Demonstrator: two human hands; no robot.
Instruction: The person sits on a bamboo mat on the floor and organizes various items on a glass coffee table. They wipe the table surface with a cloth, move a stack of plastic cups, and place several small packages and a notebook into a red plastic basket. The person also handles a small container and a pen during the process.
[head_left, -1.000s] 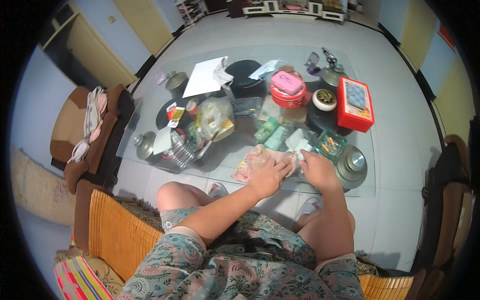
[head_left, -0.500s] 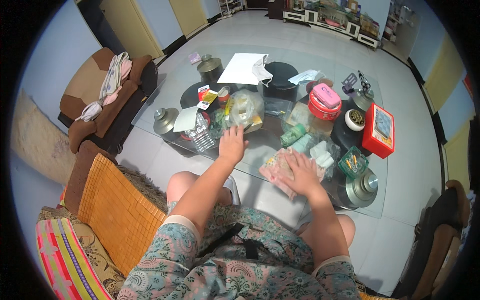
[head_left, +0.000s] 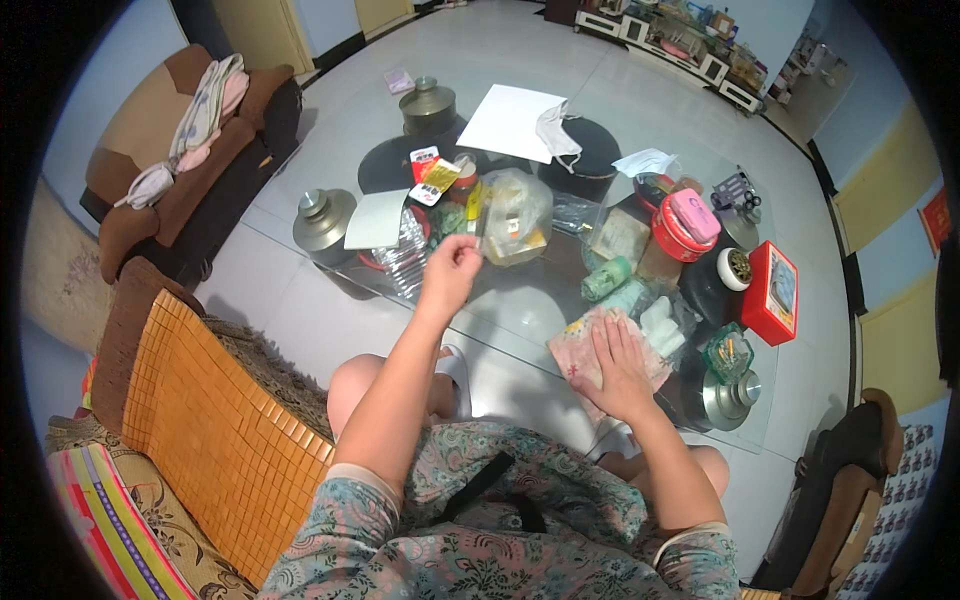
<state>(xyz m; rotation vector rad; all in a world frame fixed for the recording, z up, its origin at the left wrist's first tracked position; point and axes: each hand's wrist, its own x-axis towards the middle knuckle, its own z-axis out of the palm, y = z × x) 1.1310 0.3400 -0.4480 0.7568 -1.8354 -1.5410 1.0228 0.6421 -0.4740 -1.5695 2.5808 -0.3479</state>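
My right hand (head_left: pixel 622 372) lies flat, fingers stretched, on a folded pink patterned cloth (head_left: pixel 574 348) at the table's near edge. My left hand (head_left: pixel 452 272) is closed in a pinch over the near part of the glass table (head_left: pixel 500 340). Whatever its fingertips hold is too small to make out. Just beyond it sits a clear plastic bag (head_left: pixel 517 215) with things inside. To its left are a clear ribbed plastic tray (head_left: pixel 405 262) and a pale notepad (head_left: pixel 378 220). A green rolled packet (head_left: pixel 606 279) lies beyond the cloth.
Toward the right stand a red round tin (head_left: pixel 684 232) with a pink case on it, a red box (head_left: pixel 770 292) and a green glass ashtray (head_left: pixel 728 352). White paper (head_left: pixel 512 122) and face masks (head_left: pixel 557 133) lie farther back. A brown sofa (head_left: pixel 190 150) stands left.
My left hand has gone from spread fingers to a pinch. My right hand stays on the cloth, its fingers now straighter. The whole view has shifted slightly.
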